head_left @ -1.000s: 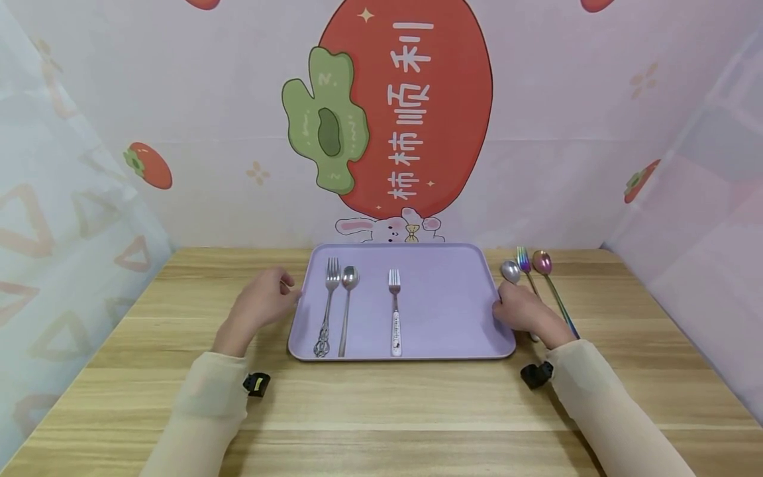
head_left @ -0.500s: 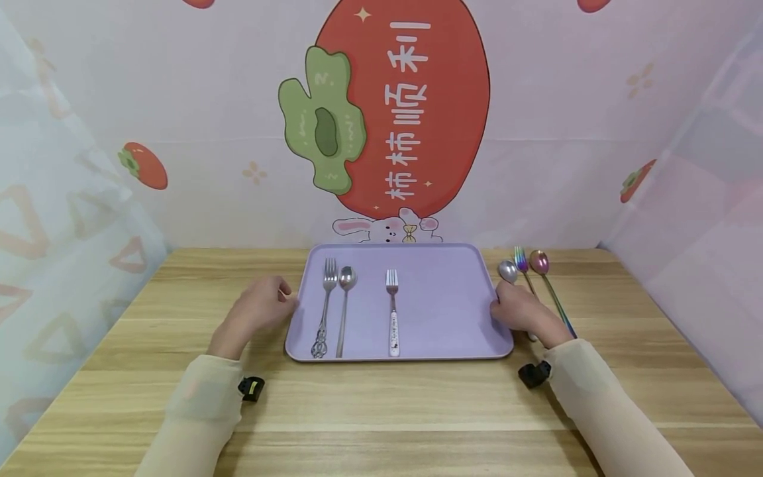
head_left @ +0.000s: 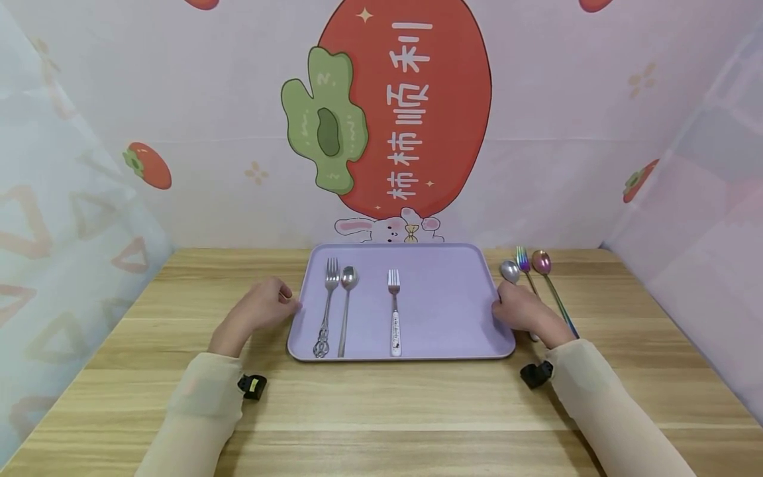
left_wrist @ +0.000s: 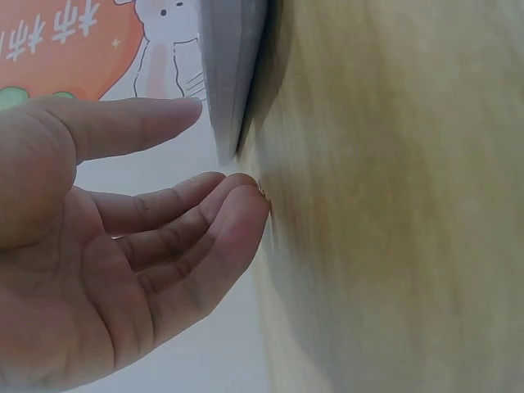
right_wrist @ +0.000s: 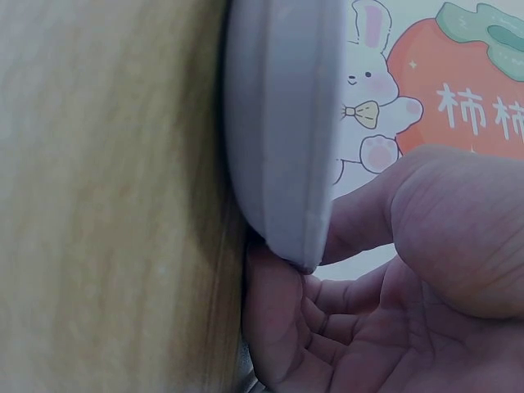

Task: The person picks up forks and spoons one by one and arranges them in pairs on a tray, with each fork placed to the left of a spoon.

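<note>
A lilac rectangular tray point(head_left: 444, 311) lies on the wooden table. On its left half are a fork with an ornate handle point(head_left: 326, 311), a silver spoon point(head_left: 346, 308) and, nearer the middle, a fork with a white patterned handle point(head_left: 395, 315). My left hand point(head_left: 256, 311) is at the tray's left edge; in the left wrist view its thumb point(left_wrist: 139, 127) reaches the tray wall point(left_wrist: 232, 74), with the other fingers loosely bent below, apart from it. My right hand point(head_left: 524, 311) pinches the right edge, thumb at the rim and fingers under the tray wall point(right_wrist: 282, 123).
Right of the tray lie a silver spoon point(head_left: 509, 270) partly hidden by the right hand, a rainbow-coloured fork point(head_left: 523, 260) and a rainbow-coloured spoon point(head_left: 551, 285). A printed cloth backdrop point(head_left: 536, 132) stands behind the table. Wrist cameras point(head_left: 253, 386) sit by both cuffs.
My left hand has shifted slightly toward my body along the tray's left edge, its thumb coming to the rim. The right hand, tray and cutlery stay in place.
</note>
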{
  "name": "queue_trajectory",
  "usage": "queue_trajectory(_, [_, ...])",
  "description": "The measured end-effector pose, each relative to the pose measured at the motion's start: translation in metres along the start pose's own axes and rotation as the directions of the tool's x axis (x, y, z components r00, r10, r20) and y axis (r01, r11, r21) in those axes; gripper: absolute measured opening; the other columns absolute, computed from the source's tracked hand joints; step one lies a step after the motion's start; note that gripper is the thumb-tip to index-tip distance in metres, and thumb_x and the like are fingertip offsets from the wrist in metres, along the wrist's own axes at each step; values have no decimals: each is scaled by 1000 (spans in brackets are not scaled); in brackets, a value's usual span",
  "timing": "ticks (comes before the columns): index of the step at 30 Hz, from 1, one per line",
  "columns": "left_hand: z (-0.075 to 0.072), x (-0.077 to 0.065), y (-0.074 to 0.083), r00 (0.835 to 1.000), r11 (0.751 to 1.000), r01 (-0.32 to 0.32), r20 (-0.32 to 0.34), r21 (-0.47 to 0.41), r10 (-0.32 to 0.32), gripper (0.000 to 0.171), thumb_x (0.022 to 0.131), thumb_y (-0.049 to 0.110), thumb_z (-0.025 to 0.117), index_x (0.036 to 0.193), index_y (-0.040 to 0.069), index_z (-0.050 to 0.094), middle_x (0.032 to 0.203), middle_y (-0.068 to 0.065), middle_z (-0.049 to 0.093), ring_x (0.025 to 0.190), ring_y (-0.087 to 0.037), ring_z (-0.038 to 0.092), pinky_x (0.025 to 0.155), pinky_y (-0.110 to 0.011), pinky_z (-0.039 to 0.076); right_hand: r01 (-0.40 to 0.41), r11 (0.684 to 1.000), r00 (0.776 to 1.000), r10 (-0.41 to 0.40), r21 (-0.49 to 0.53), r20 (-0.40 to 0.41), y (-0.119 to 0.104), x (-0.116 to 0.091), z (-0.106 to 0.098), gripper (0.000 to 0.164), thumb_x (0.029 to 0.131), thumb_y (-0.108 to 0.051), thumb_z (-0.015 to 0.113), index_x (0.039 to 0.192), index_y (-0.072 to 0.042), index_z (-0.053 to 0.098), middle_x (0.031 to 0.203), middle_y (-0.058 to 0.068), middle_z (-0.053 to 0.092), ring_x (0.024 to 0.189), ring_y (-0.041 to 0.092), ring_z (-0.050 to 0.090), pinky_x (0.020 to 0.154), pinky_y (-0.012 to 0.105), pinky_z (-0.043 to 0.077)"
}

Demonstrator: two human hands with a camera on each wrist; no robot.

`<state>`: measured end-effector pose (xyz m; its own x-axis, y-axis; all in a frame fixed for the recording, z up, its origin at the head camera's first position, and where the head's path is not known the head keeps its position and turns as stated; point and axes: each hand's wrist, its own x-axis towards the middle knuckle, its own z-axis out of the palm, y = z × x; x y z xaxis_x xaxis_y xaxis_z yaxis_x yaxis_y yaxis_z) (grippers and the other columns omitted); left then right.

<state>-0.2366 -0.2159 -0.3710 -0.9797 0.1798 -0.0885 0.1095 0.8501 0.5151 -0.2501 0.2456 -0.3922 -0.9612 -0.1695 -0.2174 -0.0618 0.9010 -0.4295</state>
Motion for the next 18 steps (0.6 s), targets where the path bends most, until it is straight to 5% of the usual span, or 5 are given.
queue_trajectory(7, [2, 3, -4, 1000, 999, 2, 25, -39, -1, 37, 92, 13, 69, 111, -17, 62, 106, -27, 67, 100, -39, 65, 88, -52, 54, -4, 1000, 1000, 4, 4, 4, -1, 0, -1, 14, 92, -4, 46, 94, 6, 56, 76, 13, 57, 65, 23, 56, 54, 32, 47])
queue_trajectory(18, [7, 3, 0, 997, 988, 14, 82, -151, -2, 19, 91, -1, 66, 100, -17, 65, 87, -21, 68, 71, -22, 68, 65, -35, 59, 19, 1000, 1000, -19, 6, 0, 0, -2, -2, 12, 92, -4, 47, 91, 5, 55, 75, 13, 55, 64, 23, 54, 53, 33, 46])
